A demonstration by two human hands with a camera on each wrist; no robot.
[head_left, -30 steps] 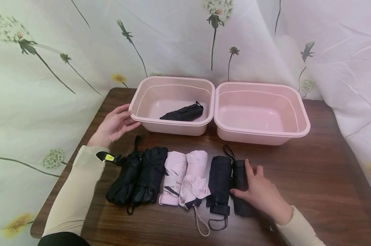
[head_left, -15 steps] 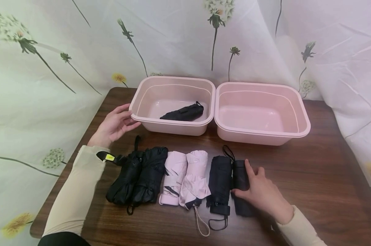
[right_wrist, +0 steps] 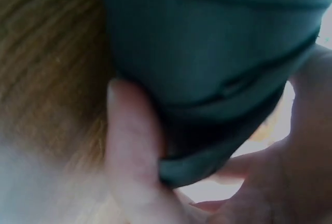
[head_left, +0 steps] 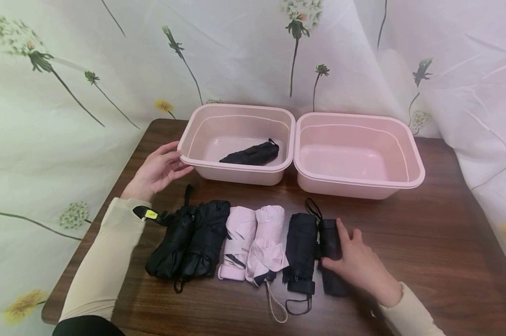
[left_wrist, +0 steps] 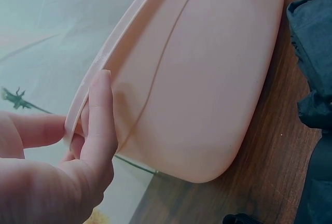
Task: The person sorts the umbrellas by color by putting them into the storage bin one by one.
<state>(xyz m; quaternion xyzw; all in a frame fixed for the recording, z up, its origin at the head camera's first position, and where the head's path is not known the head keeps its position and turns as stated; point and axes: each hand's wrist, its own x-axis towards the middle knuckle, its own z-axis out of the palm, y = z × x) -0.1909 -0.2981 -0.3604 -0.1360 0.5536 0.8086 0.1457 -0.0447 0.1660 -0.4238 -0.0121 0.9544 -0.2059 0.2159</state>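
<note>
My left hand pinches the left corner of the rim of the left pink plastic bin, thumb and fingers on either side of it in the left wrist view. A folded black umbrella lies in that bin. At the right end of a row on the table, my right hand grips a slim black folded umbrella, which fills much of the right wrist view. Beside it lies another black umbrella with wrist loops at its ends. Part of the gripped umbrella is hidden by the hand.
Two pale pink folded umbrellas lie mid-row, with two puffy black ones left of them. A second pink bin stands against the first one's right side. Behind the wooden table hangs a flower-printed cloth.
My right hand has shifted very slightly right with the slim black umbrella, widening the gap from its neighbour a little. The left hand stays on the bin's rim.
</note>
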